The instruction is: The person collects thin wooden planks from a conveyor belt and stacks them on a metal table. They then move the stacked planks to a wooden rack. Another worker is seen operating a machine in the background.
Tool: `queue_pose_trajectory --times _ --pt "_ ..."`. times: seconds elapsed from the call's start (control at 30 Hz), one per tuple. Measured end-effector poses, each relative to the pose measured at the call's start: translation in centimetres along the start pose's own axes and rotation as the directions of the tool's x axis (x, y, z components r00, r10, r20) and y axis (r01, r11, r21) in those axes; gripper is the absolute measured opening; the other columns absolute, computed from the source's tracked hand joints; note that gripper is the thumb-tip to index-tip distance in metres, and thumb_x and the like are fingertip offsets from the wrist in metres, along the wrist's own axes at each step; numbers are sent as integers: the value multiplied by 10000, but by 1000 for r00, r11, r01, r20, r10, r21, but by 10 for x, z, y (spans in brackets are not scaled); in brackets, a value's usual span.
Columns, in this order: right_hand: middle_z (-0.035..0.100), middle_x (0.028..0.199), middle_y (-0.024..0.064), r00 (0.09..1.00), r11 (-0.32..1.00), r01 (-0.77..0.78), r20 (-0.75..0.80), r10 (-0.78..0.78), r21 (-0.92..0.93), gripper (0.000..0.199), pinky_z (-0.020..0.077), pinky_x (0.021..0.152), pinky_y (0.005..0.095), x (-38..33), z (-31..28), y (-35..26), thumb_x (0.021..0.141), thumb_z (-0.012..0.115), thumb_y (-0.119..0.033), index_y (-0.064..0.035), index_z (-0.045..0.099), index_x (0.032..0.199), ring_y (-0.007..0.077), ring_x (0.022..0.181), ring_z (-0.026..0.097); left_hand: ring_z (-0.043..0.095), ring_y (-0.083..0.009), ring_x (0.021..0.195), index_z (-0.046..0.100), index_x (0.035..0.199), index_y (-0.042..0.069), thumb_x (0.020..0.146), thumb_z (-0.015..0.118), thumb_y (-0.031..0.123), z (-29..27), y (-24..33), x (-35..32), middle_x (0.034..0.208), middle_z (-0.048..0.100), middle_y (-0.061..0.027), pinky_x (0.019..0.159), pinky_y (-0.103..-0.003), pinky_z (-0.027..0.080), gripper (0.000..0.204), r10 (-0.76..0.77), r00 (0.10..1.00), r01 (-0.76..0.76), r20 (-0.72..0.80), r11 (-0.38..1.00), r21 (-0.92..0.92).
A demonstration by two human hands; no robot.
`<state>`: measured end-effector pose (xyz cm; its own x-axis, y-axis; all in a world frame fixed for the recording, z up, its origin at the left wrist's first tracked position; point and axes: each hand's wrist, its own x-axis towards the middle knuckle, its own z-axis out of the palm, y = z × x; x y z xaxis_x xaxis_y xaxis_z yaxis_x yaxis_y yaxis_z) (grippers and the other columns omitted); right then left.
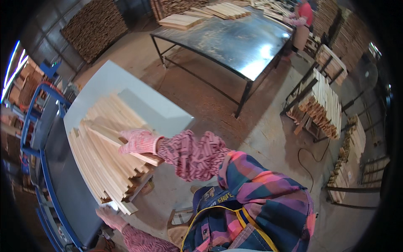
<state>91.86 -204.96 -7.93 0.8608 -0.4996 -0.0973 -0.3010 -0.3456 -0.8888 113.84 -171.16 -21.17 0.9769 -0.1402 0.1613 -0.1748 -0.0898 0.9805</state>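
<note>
My right hand (pixel 140 142), in a pink knit glove, is closed over a wooden strip (pixel 107 133) that lies slantwise on top of a pile of pale strips (pixel 98 161). The strip's near end sticks out past my wrist. The pile fans out over a light grey tabletop (pixel 145 98), its near ends uneven. Close to the pile's near left corner is my left hand (pixel 110 218), over the dark belt's near end, fingers stretched out and nothing seen in them. Pink patterned sleeves cover both forearms.
A dark conveyor belt (pixel 67 176) with a blue frame runs along the left. Ahead stands a metal-topped table (pixel 226 40) bearing more strips, with a person (pixel 301 25) at its far right. Racks of stacked strips (pixel 323 103) stand right; a cable (pixel 308 161) lies on the floor.
</note>
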Motion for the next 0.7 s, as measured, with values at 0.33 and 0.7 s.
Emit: queue_pose_trajectory --times 0.33,0.7 --pt "502 1389 179 815 968 -2 -560 147 252 902 345 1104 349 -345 -147 214 718 790 -381 -62 388 1460 280 1305 461 592 -215 1056 593 1218 37 967 495 243 122 -117 -386 1193 613 -83 924 -348 470 339 -225 824 -5 519 915 404" --pt "502 1354 182 400 870 -414 -805 439 269 883 366 1087 388 -595 -244 336 683 788 -353 -145 412 1454 335 1287 456 415 -380 1308 325 1485 148 775 708 306 492 185 -659 1429 428 -169 1101 -468 345 822 502 -99 -893 859 336 -299"
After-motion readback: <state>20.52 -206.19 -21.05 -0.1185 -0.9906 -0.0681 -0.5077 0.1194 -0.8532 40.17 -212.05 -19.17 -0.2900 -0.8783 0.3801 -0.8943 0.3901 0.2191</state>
